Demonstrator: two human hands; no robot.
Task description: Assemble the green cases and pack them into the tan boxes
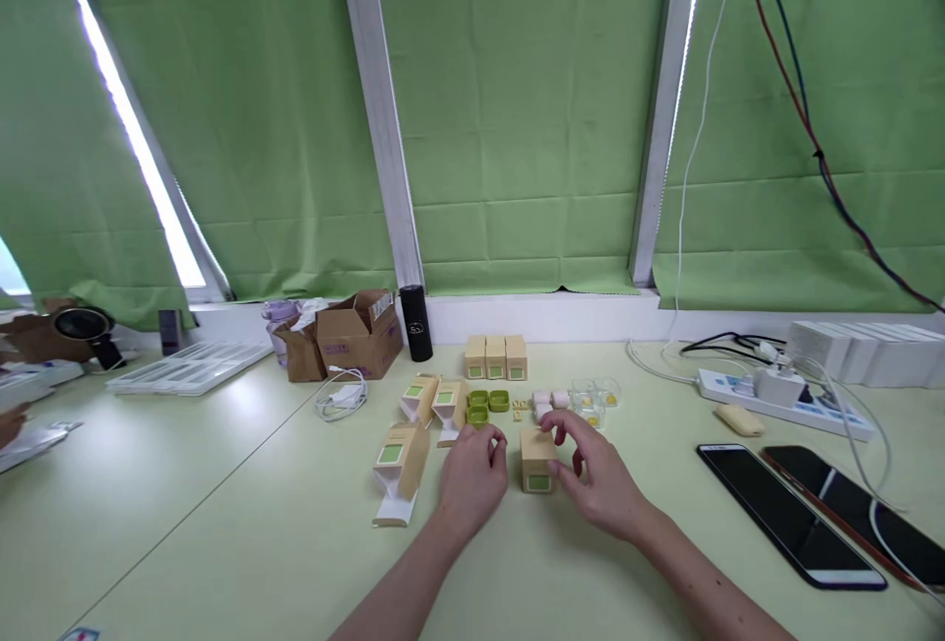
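Observation:
A small closed tan box with a green label (537, 460) stands on the table, with my right hand (597, 474) gripping it from the right by thumb and fingers. Just left of that box is my left hand (474, 477), its fingers curled together; what they hold, if anything, is hidden. Farther left lie open tan boxes (401, 459) with white flaps. Beyond my hands sit green square trays (499, 400), tiny yellow pieces (520, 405), pinkish-white pieces (560, 399) and clear containers (607, 390). Three closed tan boxes (495, 358) stand in a row behind them.
A cardboard box (361, 336), a black cylinder (416, 324) and a coiled white cable (344, 395) are at the back left. To the right lie a power strip (793, 405), a beige oval object (739, 419) and two dark phones (787, 513). Another person's hand shows at the far left.

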